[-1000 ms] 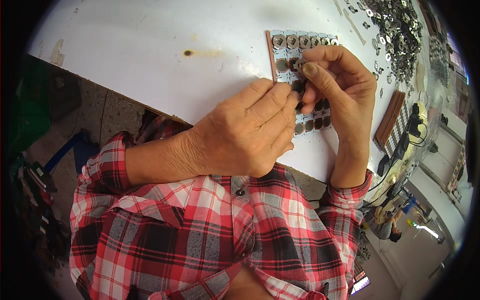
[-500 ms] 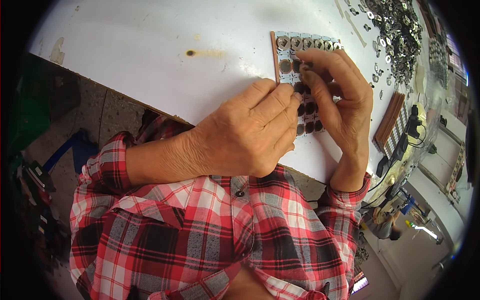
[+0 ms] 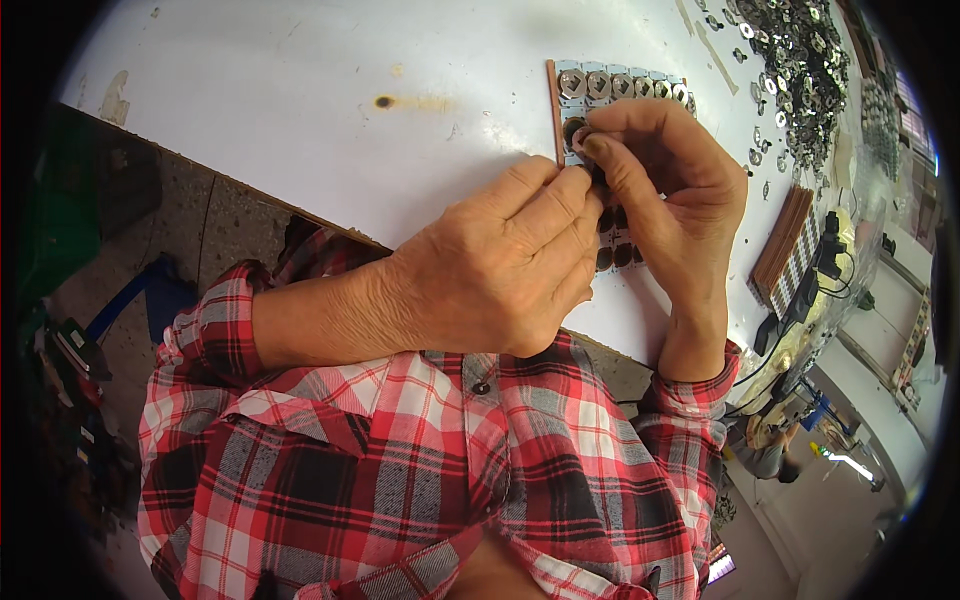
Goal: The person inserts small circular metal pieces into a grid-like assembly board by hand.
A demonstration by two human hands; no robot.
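A flat panel [image 3: 556, 110] with a brown left edge lies at the table's right part. Shiny round metal clips [image 3: 597, 85] fill its far row; dark round spots [image 3: 620, 256] show in its nearer rows. My right hand [image 3: 680, 190] is closed in a pinch over the second row, with a small round metal piece [image 3: 581, 140] between thumb and forefinger. My left hand [image 3: 500, 250] is curled beside it, over the panel's near left part. Its fingertips meet close to the right hand, and whatever they hold is hidden. Both hands cover the panel's middle.
Loose metal pieces [image 3: 800, 80] are heaped at the far right of the white table [image 3: 300, 120]. A stack of brown-edged panels [image 3: 783, 245] stands at the right, beside a black power strip [image 3: 800, 300] with cables. The table's front edge runs diagonally before me. Another person [image 3: 770, 455] shows at far right.
My right hand's fingertips have moved a little left along the second row, bringing the small metal piece toward the spot at the left edge. My left hand has barely moved.
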